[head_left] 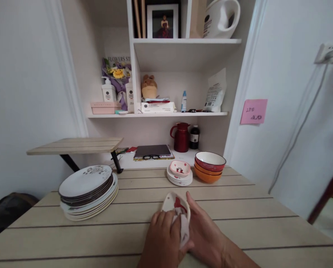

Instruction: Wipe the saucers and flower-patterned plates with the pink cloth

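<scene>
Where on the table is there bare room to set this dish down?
Bare tabletop lies right of the right hand, in front of the bowls; another patch separates the left hand from the plates. It's crowded where small dishes sit close beside the bowls.

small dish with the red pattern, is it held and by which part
The right hand holds the dish by its right side; the left hand holds a cloth against it.

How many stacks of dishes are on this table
3: large plates at left, small dishes near the back middle, bowls to their right. No other stack seems hidden. The dish in the right hand is separate.
</scene>
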Available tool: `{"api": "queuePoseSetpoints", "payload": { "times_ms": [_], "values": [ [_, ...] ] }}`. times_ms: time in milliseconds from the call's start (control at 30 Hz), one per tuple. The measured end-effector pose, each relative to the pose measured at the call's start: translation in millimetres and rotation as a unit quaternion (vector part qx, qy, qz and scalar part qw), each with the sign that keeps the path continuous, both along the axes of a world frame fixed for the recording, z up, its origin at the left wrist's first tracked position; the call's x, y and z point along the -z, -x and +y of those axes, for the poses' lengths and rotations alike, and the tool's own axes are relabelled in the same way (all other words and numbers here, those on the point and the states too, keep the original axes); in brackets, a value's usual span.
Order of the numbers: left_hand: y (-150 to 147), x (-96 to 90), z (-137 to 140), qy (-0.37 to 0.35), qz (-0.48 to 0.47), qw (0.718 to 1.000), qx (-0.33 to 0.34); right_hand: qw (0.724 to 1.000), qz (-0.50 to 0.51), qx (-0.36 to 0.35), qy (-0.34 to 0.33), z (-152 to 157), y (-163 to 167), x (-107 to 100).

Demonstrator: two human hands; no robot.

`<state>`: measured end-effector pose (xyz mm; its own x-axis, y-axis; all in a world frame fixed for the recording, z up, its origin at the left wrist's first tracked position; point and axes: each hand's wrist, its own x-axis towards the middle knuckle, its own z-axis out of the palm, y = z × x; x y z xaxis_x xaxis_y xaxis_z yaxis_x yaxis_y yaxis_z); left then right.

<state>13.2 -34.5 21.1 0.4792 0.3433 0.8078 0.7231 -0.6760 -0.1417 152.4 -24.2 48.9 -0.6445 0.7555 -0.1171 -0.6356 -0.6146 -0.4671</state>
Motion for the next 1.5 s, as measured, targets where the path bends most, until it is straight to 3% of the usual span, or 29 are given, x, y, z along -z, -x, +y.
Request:
{"api": "queuePoseSetpoints", "payload": {
  "times_ms": [200, 400, 567, 700, 833, 933, 1033, 1167, 1333, 1500],
  "values": [
    [-12.4, 8.7, 0.2, -0.042, -0.043, 0.993, -0.106, 0.987, 0.088, 0.130, 0.019, -3.9, 7.8, 7.3],
    [-17.3, 12.5, 1.0, -0.046, -0.053, 0.986, -0.153, 0.977, 0.015, 0.211, 0.002, -1.3, 14.5, 16.6],
    [-13.7, 9.1, -0.1, -0.016, -0.038, 0.997, -0.067, 0.987, -0.014, 0.153, 0.041, -4.3, 12.9, 6.1],
    [-2.3, -4.5, 0.0, -0.005, -0.018, 0.999, 0.041, 0.994, -0.031, 0.105, 0.016, -2.3, 3.4, 3.3],
    [1.0, -11.0, 0.3, -0.019, -0.018, 0.997, 0.072, 0.996, -0.070, 0.064, -0.002, 3.0, -6.8, 7.4],
    [-3.0, -8.4, 0.4, -0.055, -0.040, 0.996, 0.061, 0.999, -0.046, -0.003, 0.012, 3.3, -8.1, 8.5],
    [-7.8, -5.3, 0.3, -0.091, -0.061, 0.993, 0.036, 1.000, 0.006, -0.021, 0.019, 1.7, -4.2, 5.9],
    [-12.7, -3.6, -0.3, -0.130, -0.061, 0.990, -0.009, 0.999, 0.051, 0.013, 0.008, 0.0, 2.3, 2.1],
    [-15.6, -1.0, -1.0, -0.139, -0.072, 0.983, -0.090, 0.990, 0.081, 0.114, 0.006, -3.9, 9.6, 6.1],
    [-18.1, 2.9, -1.4, -0.103, -0.080, 0.985, -0.110, 0.988, 0.029, 0.154, 0.005, -7.8, 17.0, 9.8]
  ]
}}
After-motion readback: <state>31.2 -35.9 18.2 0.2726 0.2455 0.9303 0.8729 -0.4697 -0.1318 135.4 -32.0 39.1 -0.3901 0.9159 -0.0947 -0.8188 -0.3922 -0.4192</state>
